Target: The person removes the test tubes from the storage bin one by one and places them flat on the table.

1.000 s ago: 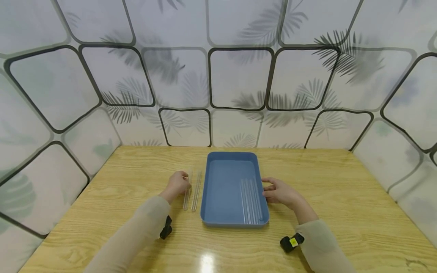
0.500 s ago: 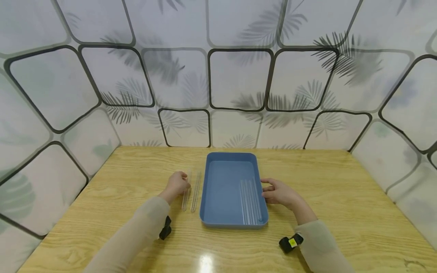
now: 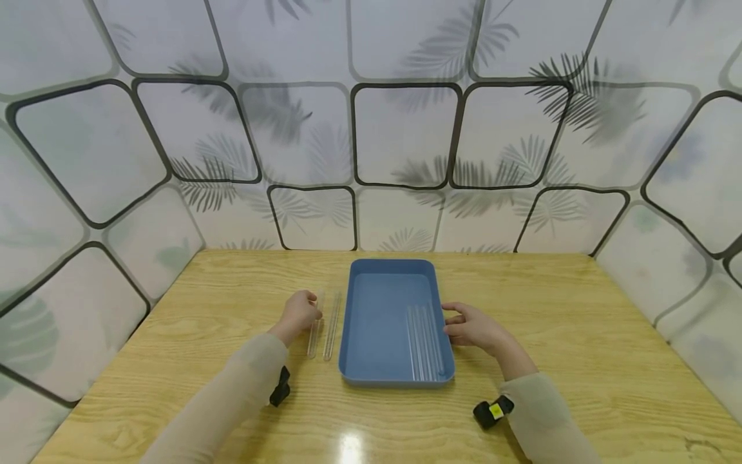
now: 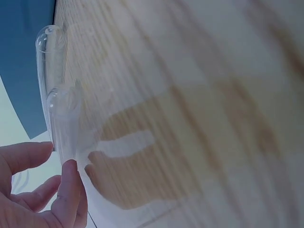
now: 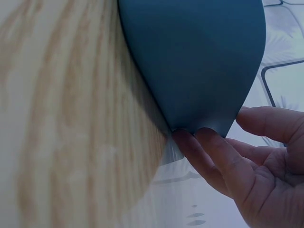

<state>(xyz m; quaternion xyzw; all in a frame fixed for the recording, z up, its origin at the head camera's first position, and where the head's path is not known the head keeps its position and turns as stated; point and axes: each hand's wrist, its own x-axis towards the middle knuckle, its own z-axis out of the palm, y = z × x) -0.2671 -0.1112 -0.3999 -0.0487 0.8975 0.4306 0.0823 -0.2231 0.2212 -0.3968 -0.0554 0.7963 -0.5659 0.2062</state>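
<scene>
On the left side of the table, my left hand point(image 3: 299, 314) pinches a clear glass test tube point(image 3: 313, 341) between thumb and fingers, part of it hidden by the hand. The left wrist view shows the tube's rounded end point(image 4: 65, 102) pointing away from the fingertips. A second test tube point(image 3: 332, 327) lies beside it, close to the blue tray point(image 3: 371, 383). Inside the tray, several test tubes point(image 3: 424, 341) lie side by side along the right wall. My right hand point(image 3: 476, 332) touches that wall from outside, its fingertips point(image 5: 206, 135) low on it and the thumb near the rim.
The wooden table point(image 3: 556, 309) stretches out on both sides of the tray. Behind it and at its sides stands a pale patterned backdrop point(image 3: 406, 135). Black camera mounts point(image 3: 489, 412) sit at both wrists.
</scene>
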